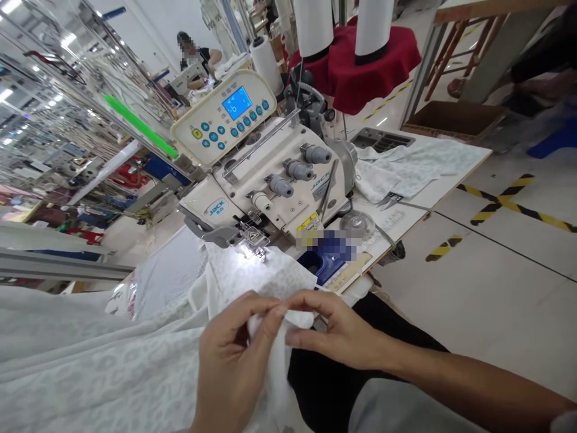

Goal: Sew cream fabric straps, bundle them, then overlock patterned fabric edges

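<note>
Both hands meet in front of the sewing machine (279, 192), at the edge of a pale patterned fabric (112, 373). My left hand (237, 355) pinches the white cloth between thumb and fingers. Close against it, my right hand (333, 331) holds a folded bit of the same cloth, its index finger near the left fingertips. Part of the fabric lies under the lit presser foot (259, 254), and more of it spreads to the left. The cloth between the hands hangs down toward my lap.
Scissors (390, 200) and more patterned fabric (406, 168) lie on the table's right side. A blue holder (331, 258) sits at the front edge. Thread cones (313, 27) stand behind on red cloth (374, 72). A person (198, 60) works at another machine farther back.
</note>
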Demonstrator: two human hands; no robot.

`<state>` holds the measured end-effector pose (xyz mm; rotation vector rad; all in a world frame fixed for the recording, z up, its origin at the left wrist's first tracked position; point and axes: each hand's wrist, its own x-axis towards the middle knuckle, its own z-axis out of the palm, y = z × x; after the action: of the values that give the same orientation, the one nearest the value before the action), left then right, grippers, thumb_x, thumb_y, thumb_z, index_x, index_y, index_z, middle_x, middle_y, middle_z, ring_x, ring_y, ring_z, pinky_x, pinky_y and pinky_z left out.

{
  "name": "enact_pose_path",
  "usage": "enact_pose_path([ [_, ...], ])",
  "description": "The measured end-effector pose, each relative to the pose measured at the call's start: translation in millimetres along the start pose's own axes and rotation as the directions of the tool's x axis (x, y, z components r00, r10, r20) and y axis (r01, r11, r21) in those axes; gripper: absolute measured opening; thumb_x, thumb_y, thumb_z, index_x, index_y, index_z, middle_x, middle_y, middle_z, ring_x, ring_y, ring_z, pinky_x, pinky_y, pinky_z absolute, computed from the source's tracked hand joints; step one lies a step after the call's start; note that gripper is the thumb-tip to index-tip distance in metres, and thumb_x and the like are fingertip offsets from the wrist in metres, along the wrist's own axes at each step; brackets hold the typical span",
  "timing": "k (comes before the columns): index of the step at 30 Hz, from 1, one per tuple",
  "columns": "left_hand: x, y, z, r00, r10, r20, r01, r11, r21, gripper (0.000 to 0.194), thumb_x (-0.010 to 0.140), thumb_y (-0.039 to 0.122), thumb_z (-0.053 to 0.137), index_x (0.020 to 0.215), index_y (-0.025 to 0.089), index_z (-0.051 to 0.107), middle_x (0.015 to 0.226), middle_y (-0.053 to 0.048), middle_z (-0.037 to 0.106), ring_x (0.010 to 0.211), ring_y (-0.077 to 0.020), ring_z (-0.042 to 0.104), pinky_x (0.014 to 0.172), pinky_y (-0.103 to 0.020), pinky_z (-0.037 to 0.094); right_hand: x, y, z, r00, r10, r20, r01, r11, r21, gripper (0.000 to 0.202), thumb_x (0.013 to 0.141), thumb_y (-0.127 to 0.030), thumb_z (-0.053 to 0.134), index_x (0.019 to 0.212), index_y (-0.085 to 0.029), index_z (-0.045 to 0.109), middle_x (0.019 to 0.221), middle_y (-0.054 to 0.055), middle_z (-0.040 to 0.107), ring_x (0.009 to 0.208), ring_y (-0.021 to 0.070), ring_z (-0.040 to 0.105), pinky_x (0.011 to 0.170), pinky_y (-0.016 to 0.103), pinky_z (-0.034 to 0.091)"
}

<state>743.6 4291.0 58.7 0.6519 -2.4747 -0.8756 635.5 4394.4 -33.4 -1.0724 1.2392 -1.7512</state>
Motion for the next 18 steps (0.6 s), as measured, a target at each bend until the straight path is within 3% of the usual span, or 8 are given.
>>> enact_pose_path([
  [2,7.1,-4.0,-4.7,1.000,0.006,-0.030,-0.006,1.000,0.006,0.008,0.086,0.022,0.063,0.080,0.022,0.069,0.069,0.002,0.063,0.059,-0.0104,0.058,0.048,-0.019,0.043,-2.9,7.0,0.6,0.993,0.113,-0.020,-0.112,0.991,0.069,0.024,0.091,-0.039,0.060,0.087,-0.016,0.067,0.073,0.000,0.061,0.067,0.0115,0.053,0.062,0.023,0.045],
  [4,12.6,-7.7,-5.5,0.999,0.036,0.010,-0.036,0.995,0.094,0.011,0.084,0.024,0.065,0.094,0.023,0.070,0.073,0.001,0.063,0.058,-0.0102,0.056,0.048,-0.019,0.043,-2.7,10.4,-2.1,0.986,0.137,-0.094,-0.129,0.988,0.082,0.023,0.092,-0.034,0.059,0.082,-0.015,0.067,0.068,-0.001,0.059,0.062,0.0108,0.050,0.057,0.021,0.040],
  [7,17.6,-9.5,-4.1,0.980,0.085,0.180,-0.123,0.970,0.212,0.035,0.080,0.018,0.066,0.115,0.024,0.067,0.084,-0.001,0.066,0.068,-0.0119,0.061,0.052,-0.018,0.047,2.2,8.9,-9.1,0.975,0.040,-0.217,-0.039,0.999,0.007,0.017,0.092,-0.028,0.058,0.082,-0.017,0.066,0.072,0.000,0.057,0.066,0.0116,0.051,0.059,0.022,0.040],
  [10,20.2,-7.1,-2.1,0.954,0.107,0.280,-0.151,0.979,0.140,0.030,0.082,0.009,0.057,0.104,0.024,0.070,0.086,0.000,0.069,0.076,-0.0123,0.065,0.062,-0.018,0.051,5.4,5.5,-9.8,0.967,-0.065,-0.245,0.051,0.997,-0.063,0.016,0.093,-0.026,0.055,0.082,-0.018,0.063,0.082,0.002,0.057,0.076,0.0132,0.054,0.067,0.024,0.043],
  [12,22.1,-6.9,1.2,0.969,0.088,0.231,-0.120,0.985,0.126,0.019,0.087,0.011,0.055,0.089,0.021,0.071,0.074,0.002,0.067,0.066,-0.0103,0.063,0.060,-0.017,0.049,4.4,6.1,-6.8,0.984,-0.025,-0.176,0.016,0.998,-0.054,0.017,0.093,-0.027,0.057,0.079,-0.018,0.060,0.076,-0.001,0.054,0.070,0.0122,0.051,0.063,0.023,0.041],
  [15,27.2,-15.2,12.1,0.991,0.124,0.042,-0.131,0.947,0.293,0.018,0.091,0.018,0.056,0.076,0.017,0.066,0.058,0.003,0.056,0.051,-0.0084,0.051,0.053,-0.020,0.043,3.3,13.7,-7.6,0.990,0.040,-0.135,-0.053,0.994,-0.098,0.026,0.092,-0.027,0.059,0.069,-0.017,0.056,0.065,-0.003,0.047,0.063,0.0116,0.047,0.058,0.023,0.037],
  [18,33.7,-30.1,27.5,0.920,0.359,-0.154,-0.257,0.854,0.452,0.007,0.087,0.014,0.062,0.082,0.014,0.067,0.065,0.001,0.058,0.059,-0.0101,0.053,0.059,-0.022,0.043,8.3,24.2,-20.1,0.961,-0.043,-0.275,-0.035,0.961,-0.273,0.016,0.091,-0.025,0.062,0.077,-0.018,0.065,0.085,0.003,0.057,0.084,0.0169,0.054,0.075,0.029,0.043],
])
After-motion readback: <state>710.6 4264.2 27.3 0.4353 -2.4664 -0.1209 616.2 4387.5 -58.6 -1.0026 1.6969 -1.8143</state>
